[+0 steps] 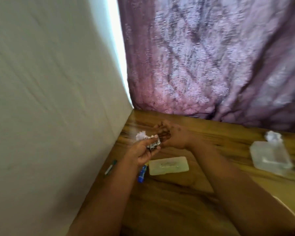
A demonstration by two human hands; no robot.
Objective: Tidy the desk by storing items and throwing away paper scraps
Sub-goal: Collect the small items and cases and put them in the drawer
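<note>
wood-grain brown, the desk top (177,193) fills the head view, the only 1 on offer, below a pale wall (49,82) and a mauve patterned curtain (211,57). above the desk's far corner, the left hand (141,153), palm up, cradles a small bundle of dark metal clips (153,145), though blur makes their kind uncertain. the right hand (170,135) curls over the same bundle from above, fingers pinching at it. a crumpled white paper scrap (141,135) lies on the desk just behind the hands. a flat translucent plastic lid (169,165) rests near the left wrist, beside a blue-capped marker (142,174) and a teal-tipped pen (110,167) by the wall. a clear plastic box (271,157) sits well apart to the right, another white scrap (272,136) at its far end. done well, this step likely means gathering every clip into 1 firm grip before carrying them to the box, so none spill.
</note>
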